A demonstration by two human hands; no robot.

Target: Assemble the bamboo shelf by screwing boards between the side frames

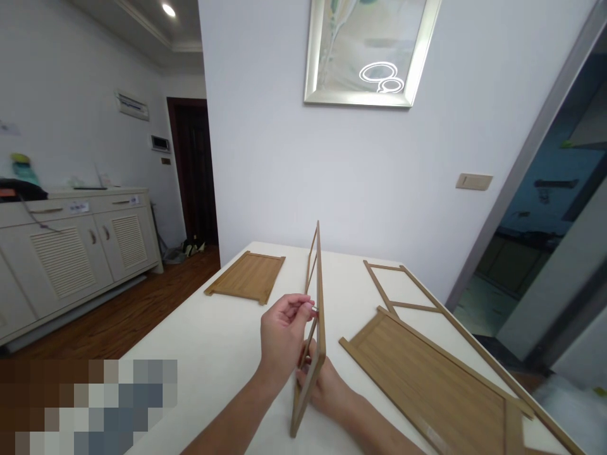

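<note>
A narrow wooden frame [320, 278] stands on edge on the white table, seen almost edge-on. My left hand [283, 332] is closed in a pinch on a small metal pin [315, 308] at the inner side of the frame. The pin's far end meets the frame, and its exact shape is too small to make out. Lower down, my right hand [329, 388] grips the frame from the right, with fingers reaching through to its left side. Part of that hand is hidden behind the wood.
On the white table [199, 379], a slatted wooden panel [249, 276] lies at the left. A larger wooden panel [431, 373] lies at the right, beside another open wooden frame [417, 307] along the table's right edge. The wall [341, 170] rises behind the table.
</note>
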